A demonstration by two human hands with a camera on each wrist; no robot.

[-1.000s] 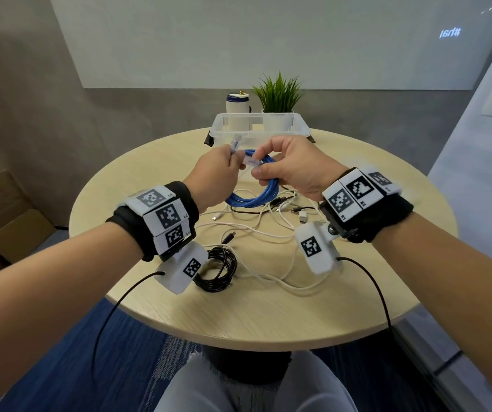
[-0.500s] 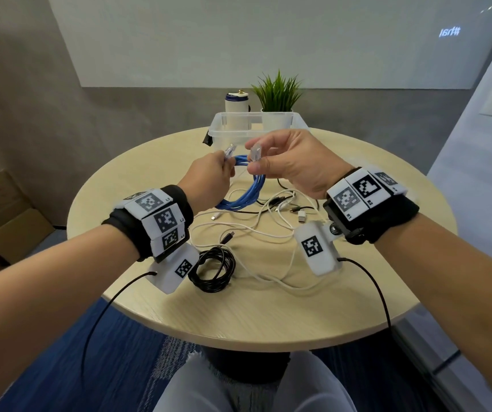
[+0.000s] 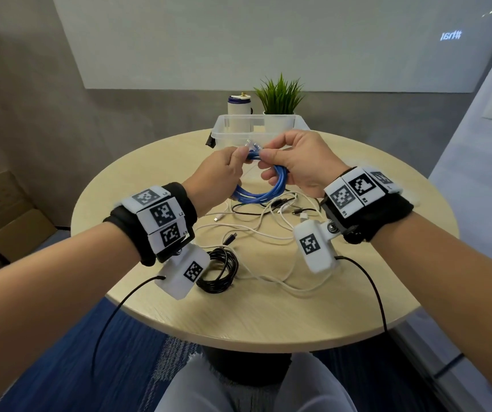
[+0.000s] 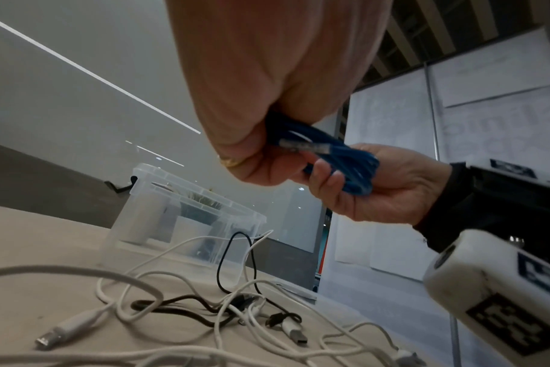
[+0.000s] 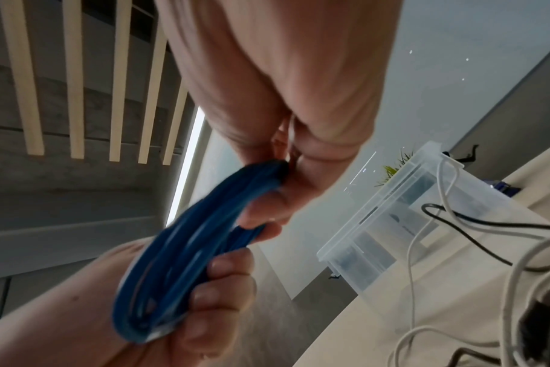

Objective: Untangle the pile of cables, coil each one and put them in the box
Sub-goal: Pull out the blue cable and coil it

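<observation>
1. Round desk [image 3: 268, 316] under me, clear box [image 3: 298, 121] at its far edge.
2. Loose cables [image 3: 268, 230] tangled below.
3. Both hands, left hand [image 3: 221, 171] and right hand [image 3: 301, 162], grip my blue cable [image 3: 256, 197] coil midair.
4. Risk: coil springs open if I loosen.

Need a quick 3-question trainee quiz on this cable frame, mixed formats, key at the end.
1. True or false: the box already holds a coiled cable.
2. Which cable do both hands grip? A) white cables B) blue cable C) black coil
3. Fill in: the black coil lies on the ____, near the left wrist.

Key:
1. False: no cable shows inside it.
2. B: the left hand and the right hand both hold the blue cable, coiled in loops, above the white cables.
3. table.
</observation>
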